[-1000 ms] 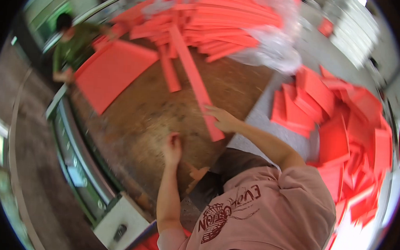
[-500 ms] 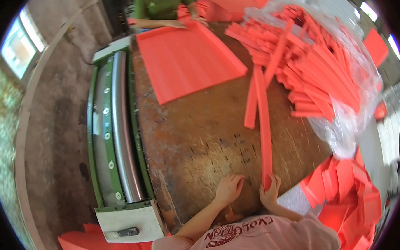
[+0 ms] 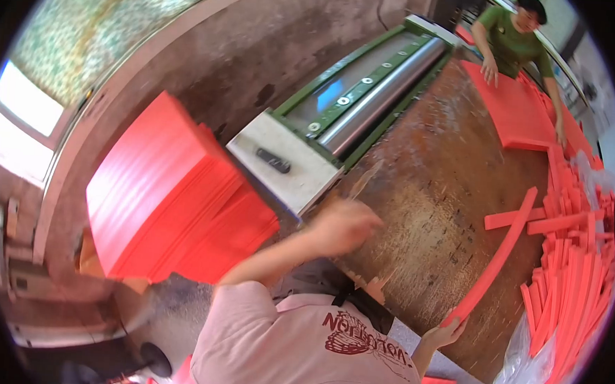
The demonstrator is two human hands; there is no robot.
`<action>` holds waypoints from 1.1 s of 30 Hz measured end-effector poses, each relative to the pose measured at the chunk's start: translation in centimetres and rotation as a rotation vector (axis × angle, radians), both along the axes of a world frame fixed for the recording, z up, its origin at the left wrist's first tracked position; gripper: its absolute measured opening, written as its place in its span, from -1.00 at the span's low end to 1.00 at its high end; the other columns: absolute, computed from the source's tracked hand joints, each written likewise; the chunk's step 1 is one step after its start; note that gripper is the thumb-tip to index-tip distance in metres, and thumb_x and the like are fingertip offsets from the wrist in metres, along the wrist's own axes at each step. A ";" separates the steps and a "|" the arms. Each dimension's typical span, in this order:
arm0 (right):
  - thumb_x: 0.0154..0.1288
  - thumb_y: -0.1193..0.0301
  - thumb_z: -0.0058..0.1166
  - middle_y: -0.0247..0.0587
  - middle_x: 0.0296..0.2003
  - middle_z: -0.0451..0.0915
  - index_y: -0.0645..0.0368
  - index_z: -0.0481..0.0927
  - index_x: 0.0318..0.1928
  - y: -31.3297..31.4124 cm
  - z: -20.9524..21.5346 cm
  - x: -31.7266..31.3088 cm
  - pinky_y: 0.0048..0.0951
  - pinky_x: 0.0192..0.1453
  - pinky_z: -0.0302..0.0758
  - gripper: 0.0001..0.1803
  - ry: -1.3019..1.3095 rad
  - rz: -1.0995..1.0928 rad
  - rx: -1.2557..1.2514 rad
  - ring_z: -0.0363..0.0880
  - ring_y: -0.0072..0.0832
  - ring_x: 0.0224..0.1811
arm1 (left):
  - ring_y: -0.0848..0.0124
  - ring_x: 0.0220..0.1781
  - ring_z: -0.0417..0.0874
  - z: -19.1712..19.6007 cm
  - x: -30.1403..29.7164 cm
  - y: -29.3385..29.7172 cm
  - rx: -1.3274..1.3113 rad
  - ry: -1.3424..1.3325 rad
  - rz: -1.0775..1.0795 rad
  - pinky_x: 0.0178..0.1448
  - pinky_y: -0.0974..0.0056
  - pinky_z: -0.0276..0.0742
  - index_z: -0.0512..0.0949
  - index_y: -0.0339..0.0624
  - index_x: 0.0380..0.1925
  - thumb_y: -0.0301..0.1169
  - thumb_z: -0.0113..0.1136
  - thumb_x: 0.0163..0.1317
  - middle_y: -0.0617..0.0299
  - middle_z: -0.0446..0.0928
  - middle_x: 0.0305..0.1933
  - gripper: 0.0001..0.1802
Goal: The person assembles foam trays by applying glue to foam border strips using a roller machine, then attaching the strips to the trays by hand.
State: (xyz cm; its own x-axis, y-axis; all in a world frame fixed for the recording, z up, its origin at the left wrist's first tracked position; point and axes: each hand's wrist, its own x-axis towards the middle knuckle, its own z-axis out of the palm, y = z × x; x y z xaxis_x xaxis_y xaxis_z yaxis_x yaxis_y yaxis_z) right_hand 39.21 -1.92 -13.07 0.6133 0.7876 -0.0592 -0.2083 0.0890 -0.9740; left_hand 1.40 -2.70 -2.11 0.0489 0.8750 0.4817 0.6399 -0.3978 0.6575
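Observation:
My right hand (image 3: 445, 331) is closed around the near end of a long, thin red foam strip (image 3: 492, 271). The strip slants away over the worn brown table (image 3: 424, 219), its far end crossing a second red strip (image 3: 502, 219). My left hand (image 3: 347, 227) is smeared by motion over the table's left edge, beside the white end box (image 3: 285, 161) of a green roller machine. Nothing shows in that hand, and its fingers are too blurred to read.
A thick stack of red foam sheets (image 3: 161, 198) stands at the left. The machine's steel roller (image 3: 386, 92) runs along the table's left side. Red strips are heaped (image 3: 570, 289) at the right with clear plastic. A co-worker in green (image 3: 510, 43) handles a red sheet (image 3: 513, 116).
My view has swung left, bringing the stack in. My left hand has moved off the tabletop toward the machine's end box. My right hand keeps the strip. The co-worker's sheet has shifted toward them.

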 end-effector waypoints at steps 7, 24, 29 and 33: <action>0.26 0.44 -0.02 -0.04 -0.06 0.41 0.35 0.21 0.15 0.0 3.0 -2.0 -0.39 -0.04 0.43 -0.52 0.076 0.242 0.145 0.46 -0.36 -0.11 | 0.14 0.11 0.38 2.2 -23.1 -24.3 -0.677 0.827 1.435 0.16 0.08 0.30 0.29 -0.01 0.13 -0.27 0.30 -0.05 0.07 0.36 0.09 -0.32; 0.32 0.38 -0.09 -0.12 -0.02 0.40 0.13 0.18 0.13 2.9 9.3 -1.9 -0.47 -0.26 0.46 -0.59 -0.015 0.358 0.379 0.46 -0.45 -0.29 | 0.24 -0.28 0.55 14.2 -18.1 -13.7 0.246 0.916 1.130 -0.25 0.22 0.51 0.46 -0.06 -0.17 -0.42 0.02 0.16 0.18 0.49 -0.27 -0.79; 0.29 0.44 -0.08 -0.13 -0.01 0.40 0.14 0.17 0.16 3.3 14.5 0.4 -0.43 -0.21 0.42 -0.55 -0.003 0.255 0.600 0.45 -0.44 -0.25 | 0.16 -0.22 0.52 8.4 0.6 1.7 -0.012 1.013 0.290 -0.40 0.18 0.55 0.34 0.15 0.05 -0.40 -0.06 0.07 0.03 0.36 0.01 -0.54; 0.24 0.50 -0.04 -0.14 -0.03 0.41 0.16 0.18 0.17 5.0 12.5 3.5 -0.39 -0.17 0.41 -0.51 -0.050 0.165 0.702 0.44 -0.43 -0.22 | 0.19 -0.29 0.50 -2.2 13.5 5.7 0.260 0.953 -0.169 -0.43 0.22 0.53 0.37 0.24 0.08 -0.29 -0.04 0.07 0.15 0.37 -0.03 -0.51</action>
State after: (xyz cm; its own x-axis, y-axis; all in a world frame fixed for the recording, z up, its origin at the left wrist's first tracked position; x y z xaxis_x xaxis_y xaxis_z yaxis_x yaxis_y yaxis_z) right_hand 42.76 3.06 -0.61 0.4716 0.7122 0.5199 -0.2299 0.6685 -0.7073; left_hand 14.87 3.03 -4.30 0.6283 0.6941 0.3514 0.7761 -0.5908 -0.2206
